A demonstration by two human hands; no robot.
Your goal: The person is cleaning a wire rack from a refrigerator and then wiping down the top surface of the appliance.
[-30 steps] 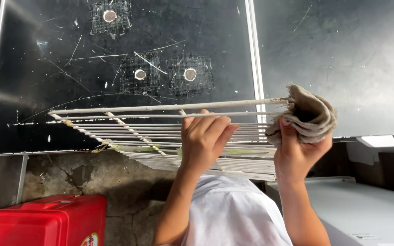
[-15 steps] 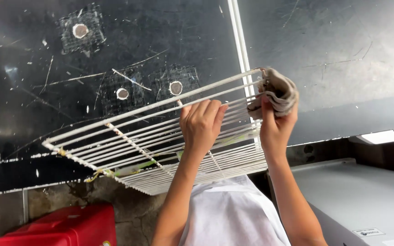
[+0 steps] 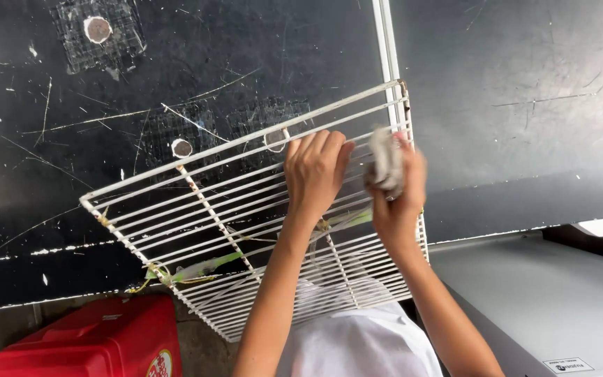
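My left hand (image 3: pixel 313 172) grips the bars of a white wire rack (image 3: pixel 197 230) near its upper middle and holds it tilted, far right corner highest. My right hand (image 3: pixel 398 192) is shut on a crumpled grey cloth (image 3: pixel 385 162), pressed against the bars close to the rack's right edge. The two hands are almost side by side. Bits of green plant matter (image 3: pixel 200 267) cling to the wires on the lower left and beside my right hand.
Behind the rack is a scratched black surface (image 3: pixel 176 77) with round marks and a white vertical strip (image 3: pixel 387 42). A red plastic container (image 3: pixel 99 342) sits at the bottom left, a grey appliance top (image 3: pixel 546 300) at the bottom right, and white fabric (image 3: pixel 357 342) below my arms.
The rack has swung from nearly edge-on to steeply tilted, showing its whole grid. My right hand with the cloth moved from the right corner inward onto the bars.
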